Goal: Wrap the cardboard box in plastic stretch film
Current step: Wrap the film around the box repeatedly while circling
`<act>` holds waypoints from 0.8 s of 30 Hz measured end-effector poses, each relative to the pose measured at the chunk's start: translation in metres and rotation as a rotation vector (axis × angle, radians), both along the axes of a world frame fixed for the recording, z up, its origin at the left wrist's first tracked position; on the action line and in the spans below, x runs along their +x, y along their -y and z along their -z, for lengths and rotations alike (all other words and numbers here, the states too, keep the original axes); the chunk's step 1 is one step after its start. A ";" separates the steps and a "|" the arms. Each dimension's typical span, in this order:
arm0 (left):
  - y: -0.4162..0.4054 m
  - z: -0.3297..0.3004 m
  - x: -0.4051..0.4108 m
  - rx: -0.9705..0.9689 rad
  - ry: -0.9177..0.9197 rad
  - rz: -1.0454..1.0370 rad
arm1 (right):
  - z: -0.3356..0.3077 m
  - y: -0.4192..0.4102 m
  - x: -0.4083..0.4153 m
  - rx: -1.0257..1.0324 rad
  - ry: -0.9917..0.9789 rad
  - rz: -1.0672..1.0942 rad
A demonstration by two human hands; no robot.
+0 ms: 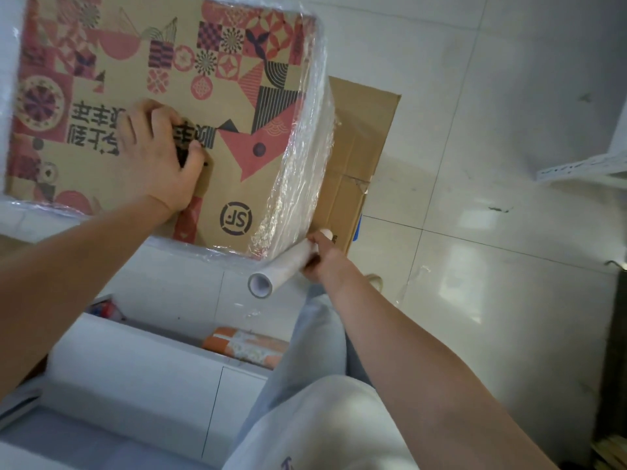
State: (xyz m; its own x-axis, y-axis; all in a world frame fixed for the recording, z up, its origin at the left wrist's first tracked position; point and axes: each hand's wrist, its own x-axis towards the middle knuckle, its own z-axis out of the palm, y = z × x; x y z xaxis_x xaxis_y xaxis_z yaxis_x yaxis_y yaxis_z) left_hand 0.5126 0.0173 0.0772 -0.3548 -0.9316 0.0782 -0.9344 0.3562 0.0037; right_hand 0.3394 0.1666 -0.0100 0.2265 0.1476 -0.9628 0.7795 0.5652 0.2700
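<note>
A brown cardboard box (pixel 237 184) printed with pink and dark patterns fills the upper left. My left hand (pixel 159 157) presses on its top face with the fingers bent. Clear stretch film (pixel 302 184) clings in wrinkled layers to the box's right side and runs along its front edge. My right hand (pixel 320 257) grips the far end of the stretch film roll (pixel 281 269), which lies against the box's lower right corner. The roll's open core end points toward me.
A flattened plain cardboard sheet (pixel 359 157) lies on the tiled floor behind the box's right side. A white cabinet (pixel 135 374) and an orange patterned roll (pixel 244 344) sit below the box. My light trousers (pixel 315 401) fill the bottom centre. A white perforated bracket (pixel 583 167) lies at right.
</note>
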 end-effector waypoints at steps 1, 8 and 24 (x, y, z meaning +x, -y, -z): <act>0.001 0.000 0.000 -0.001 0.000 0.007 | -0.002 0.001 0.002 0.023 -0.006 0.034; 0.002 -0.002 0.002 0.014 0.002 0.020 | -0.021 0.017 0.010 0.030 0.032 0.048; 0.001 -0.005 -0.001 0.069 -0.032 -0.006 | -0.036 0.017 -0.017 0.021 0.029 -0.004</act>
